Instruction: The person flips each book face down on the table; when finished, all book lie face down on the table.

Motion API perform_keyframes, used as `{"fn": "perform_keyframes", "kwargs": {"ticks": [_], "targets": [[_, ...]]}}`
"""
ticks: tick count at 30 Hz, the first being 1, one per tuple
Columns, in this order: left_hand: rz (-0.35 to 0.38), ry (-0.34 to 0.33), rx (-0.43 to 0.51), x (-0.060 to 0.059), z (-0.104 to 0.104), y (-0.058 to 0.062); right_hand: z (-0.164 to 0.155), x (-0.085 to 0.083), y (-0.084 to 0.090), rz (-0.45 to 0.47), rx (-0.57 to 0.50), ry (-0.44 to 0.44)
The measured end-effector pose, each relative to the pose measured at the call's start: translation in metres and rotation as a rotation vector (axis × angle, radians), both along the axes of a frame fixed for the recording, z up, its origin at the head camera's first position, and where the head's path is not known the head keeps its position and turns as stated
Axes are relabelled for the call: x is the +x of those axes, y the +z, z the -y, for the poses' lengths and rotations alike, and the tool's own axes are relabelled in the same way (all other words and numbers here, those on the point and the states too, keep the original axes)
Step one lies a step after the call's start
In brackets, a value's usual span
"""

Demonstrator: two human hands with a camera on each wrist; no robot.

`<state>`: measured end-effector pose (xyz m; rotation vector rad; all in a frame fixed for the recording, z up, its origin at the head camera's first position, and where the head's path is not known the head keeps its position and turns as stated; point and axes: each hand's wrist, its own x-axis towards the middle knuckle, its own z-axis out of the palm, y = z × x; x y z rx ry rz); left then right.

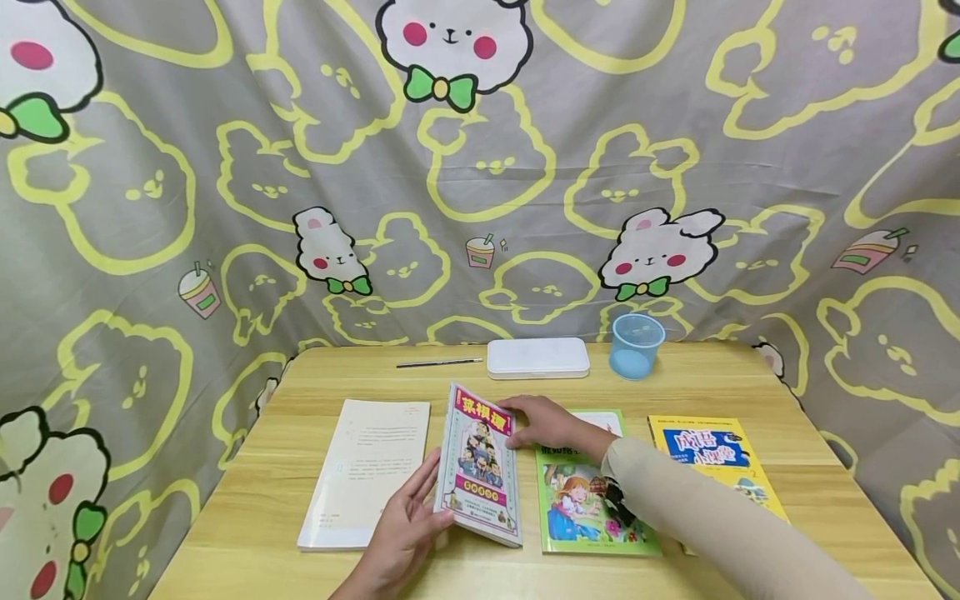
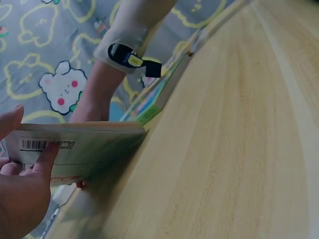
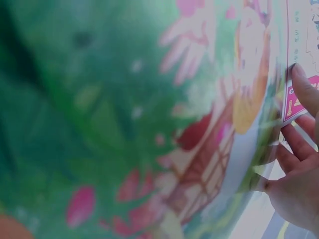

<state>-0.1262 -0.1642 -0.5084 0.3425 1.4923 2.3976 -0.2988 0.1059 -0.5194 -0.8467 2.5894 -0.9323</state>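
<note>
The left hand (image 1: 401,533) holds the near edge of the tilted pink book (image 1: 480,467), thumb on its back; the right hand (image 1: 547,425) grips its far corner, over the green book (image 1: 585,500); beyond, a white box (image 1: 537,357).

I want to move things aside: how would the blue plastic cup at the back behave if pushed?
The blue cup looks thin, see-through and seemingly empty, so probably light and apt to slide. It narrows toward its base, so a high push may tip it. On its side it would likely roll on the table.
</note>
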Motion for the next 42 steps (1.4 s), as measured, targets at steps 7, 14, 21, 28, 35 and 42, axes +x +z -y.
{"fn": "perform_keyframes", "kwargs": {"ticks": [7,14,21,28,35,42], "targets": [[-0.045,0.005,-0.044,0.000,-0.002,0.002,0.009,0.002,0.005,-0.021,-0.017,0.005],[-0.092,0.003,-0.074,0.000,-0.003,0.004,0.018,0.006,0.019,0.013,-0.058,-0.001],[-0.101,0.004,-0.092,0.000,-0.004,0.006,0.029,0.008,0.032,0.015,-0.096,0.005],[-0.105,0.007,-0.129,0.001,-0.005,0.008,0.037,0.009,0.048,0.071,-0.178,0.023],[-0.100,0.051,-0.191,0.002,-0.006,0.011,0.042,0.011,0.062,0.129,-0.227,0.033],[-0.142,0.067,-0.229,0.002,-0.006,0.011,0.047,0.014,0.076,0.120,-0.228,0.028]]}}
